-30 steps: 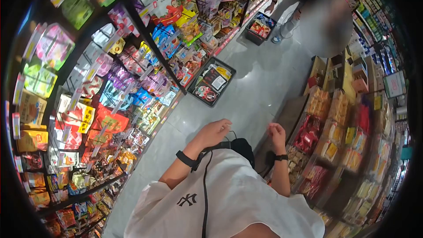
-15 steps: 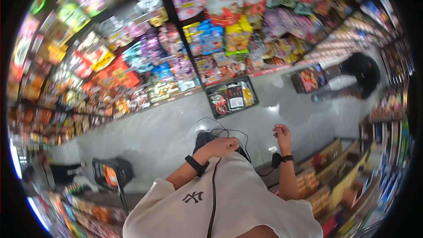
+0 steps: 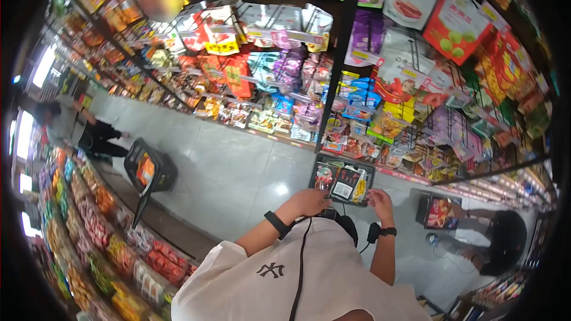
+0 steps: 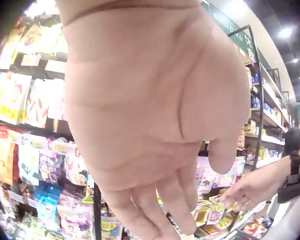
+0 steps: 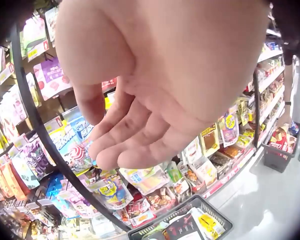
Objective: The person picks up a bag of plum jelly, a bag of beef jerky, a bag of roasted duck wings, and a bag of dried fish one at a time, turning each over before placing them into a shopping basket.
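Note:
My left hand (image 3: 307, 203) hangs before my body in the head view, fingers loosely bent and holding nothing. My right hand (image 3: 380, 203) is raised beside it, also holding nothing. In the wrist views the palms of the left hand (image 4: 150, 110) and right hand (image 5: 155, 85) show bare, with relaxed fingers. Beyond both hands a black basket (image 3: 371, 172) stands on the floor against the shelf foot, with a dark package (image 3: 345, 183) and a yellow packet (image 3: 360, 186) in it. The hands overlap its near edge in the head view; contact cannot be told.
Hanging snack bags (image 3: 392, 120) fill the rack ahead. A basket on a handle (image 3: 162, 172) stands left on the grey floor (image 3: 238, 163). One person (image 3: 505, 241) bends by another basket (image 3: 429, 211) at right; another person (image 3: 101, 137) is far left. Low snack bins (image 3: 101, 232) line the lower left.
The head view has turned left, so the black basket and bending person now appear farther right and lower, and the basket on a handle has come into view. Both hands stay empty.

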The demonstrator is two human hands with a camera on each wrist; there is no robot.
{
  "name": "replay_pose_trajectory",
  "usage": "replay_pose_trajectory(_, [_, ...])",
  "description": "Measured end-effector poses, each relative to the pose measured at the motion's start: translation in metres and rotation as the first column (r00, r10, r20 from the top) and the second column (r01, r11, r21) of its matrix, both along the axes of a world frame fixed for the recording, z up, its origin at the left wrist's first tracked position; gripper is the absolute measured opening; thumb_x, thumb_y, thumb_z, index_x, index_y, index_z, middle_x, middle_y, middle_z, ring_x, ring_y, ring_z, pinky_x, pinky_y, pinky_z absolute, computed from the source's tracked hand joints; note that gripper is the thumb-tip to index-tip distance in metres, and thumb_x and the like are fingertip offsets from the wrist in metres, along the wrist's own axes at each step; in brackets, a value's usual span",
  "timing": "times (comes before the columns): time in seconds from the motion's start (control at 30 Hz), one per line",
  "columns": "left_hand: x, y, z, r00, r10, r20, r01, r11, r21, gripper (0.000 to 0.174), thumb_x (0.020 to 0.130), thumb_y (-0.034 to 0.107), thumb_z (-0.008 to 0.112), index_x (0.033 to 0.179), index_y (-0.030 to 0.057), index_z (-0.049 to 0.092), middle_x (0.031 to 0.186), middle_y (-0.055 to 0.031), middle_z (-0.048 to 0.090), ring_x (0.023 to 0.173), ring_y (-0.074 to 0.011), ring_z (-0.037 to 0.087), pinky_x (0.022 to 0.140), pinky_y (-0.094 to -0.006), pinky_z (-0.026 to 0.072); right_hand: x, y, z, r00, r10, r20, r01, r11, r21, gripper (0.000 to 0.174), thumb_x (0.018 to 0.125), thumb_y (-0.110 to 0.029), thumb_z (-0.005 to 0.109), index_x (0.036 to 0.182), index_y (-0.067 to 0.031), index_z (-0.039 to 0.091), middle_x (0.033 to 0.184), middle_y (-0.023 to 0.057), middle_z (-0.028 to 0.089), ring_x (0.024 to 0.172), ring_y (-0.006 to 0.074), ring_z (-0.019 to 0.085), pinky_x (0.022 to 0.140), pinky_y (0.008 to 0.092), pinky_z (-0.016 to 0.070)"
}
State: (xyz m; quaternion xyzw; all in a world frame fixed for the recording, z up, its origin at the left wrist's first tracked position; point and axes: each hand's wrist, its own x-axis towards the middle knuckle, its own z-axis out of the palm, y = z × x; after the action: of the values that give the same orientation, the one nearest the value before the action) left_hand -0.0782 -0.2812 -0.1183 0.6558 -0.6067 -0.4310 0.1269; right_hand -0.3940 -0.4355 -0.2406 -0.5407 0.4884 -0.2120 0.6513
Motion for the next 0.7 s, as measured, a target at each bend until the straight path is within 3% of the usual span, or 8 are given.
replay_pose_trajectory(0.07, [-0.002,-0.005,0.022,0.996,0.077,-0.04,-0.076,0.997,0.025,0.049,0.105,0.04,0.052,0.135,0.0031,0.06,0.118,-0.0259,0.07,0.111,-0.0454,0.065,0.094,-0.0502,0.0521,0.001,-0.031,0.003,0.996,0.089,0.022,-0.089,0.996,0.015,0.023,0.105,-0.021,0.059,0.116,-0.006,0.071,0.094,0.0027,0.074,0.072,0.0097,0.065,0.067,0.0244,0.053])
replay_pose_trajectory(0.17, [-0.024,0.0,0.004,0.978,0.161,-0.136,-0.166,0.986,-0.024,0.052,0.103,0.045,0.051,0.132,0.0038,0.062,0.12,-0.0253,0.07,0.113,-0.0456,0.065,0.096,-0.0515,0.052,0.001,-0.068,0.001,0.988,0.138,-0.073,-0.138,0.99,0.008,0.023,0.105,-0.021,0.059,0.115,-0.0053,0.071,0.094,0.0027,0.074,0.071,0.0096,0.065,0.065,0.0236,0.0524])
replay_pose_trajectory(0.3, [-0.068,0.005,-0.012,0.943,0.331,0.028,-0.332,0.937,0.11,0.052,0.102,0.046,0.052,0.131,0.0049,0.064,0.122,-0.0254,0.069,0.115,-0.0438,0.065,0.097,-0.0501,0.0524,-0.01,-0.11,-0.011,0.937,0.329,-0.122,-0.33,0.944,0.007,0.023,0.105,-0.023,0.06,0.115,-0.0058,0.071,0.095,0.0036,0.075,0.071,0.0101,0.066,0.064,0.0234,0.0518])
replay_pose_trajectory(0.4, [-0.119,0.0,-0.012,0.896,0.444,-0.005,-0.437,0.883,0.169,0.051,0.103,0.044,0.051,0.134,0.0061,0.063,0.121,-0.0248,0.07,0.115,-0.0431,0.066,0.098,-0.0495,0.0523,-0.015,-0.13,-0.011,0.875,0.467,-0.13,-0.467,0.884,0.032,0.024,0.105,-0.024,0.061,0.116,-0.006,0.071,0.095,0.0046,0.075,0.071,0.0109,0.066,0.064,0.0243,0.0525])
replay_pose_trajectory(0.53, [-0.186,0.004,-0.023,0.921,0.37,-0.126,-0.336,0.914,0.226,0.056,0.105,0.046,0.051,0.136,0.0001,0.06,0.12,-0.0242,0.071,0.113,-0.0418,0.067,0.098,-0.0456,0.0512,-0.059,-0.138,-0.059,0.805,0.563,-0.188,-0.558,0.826,0.085,0.026,0.103,-0.025,0.062,0.116,-0.004,0.07,0.094,0.007,0.075,0.07,0.0134,0.068,0.062,0.0265,0.0535])
replay_pose_trajectory(0.63, [-0.213,0.02,-0.016,0.9,0.395,-0.186,-0.364,0.914,0.18,0.054,0.105,0.043,0.051,0.136,0.0004,0.06,0.118,-0.0248,0.071,0.112,-0.0428,0.066,0.097,-0.0454,0.0515,-0.083,-0.14,-0.076,0.783,0.582,-0.219,-0.55,0.813,0.193,0.027,0.101,-0.025,0.062,0.115,-0.0025,0.07,0.093,0.0087,0.076,0.068,0.016,0.069,0.061,0.028,0.0541])
replay_pose_trajectory(0.7, [-0.22,0.027,-0.009,0.869,0.486,-0.091,-0.455,0.858,0.24,0.053,0.105,0.043,0.051,0.136,0.0006,0.06,0.118,-0.0243,0.071,0.112,-0.0427,0.066,0.096,-0.0456,0.0516,-0.093,-0.136,-0.078,0.741,0.625,-0.246,-0.577,0.779,0.245,0.027,0.101,-0.024,0.063,0.114,-0.0021,0.07,0.093,0.0086,0.076,0.068,0.0163,0.069,0.061,0.0278,0.0539])
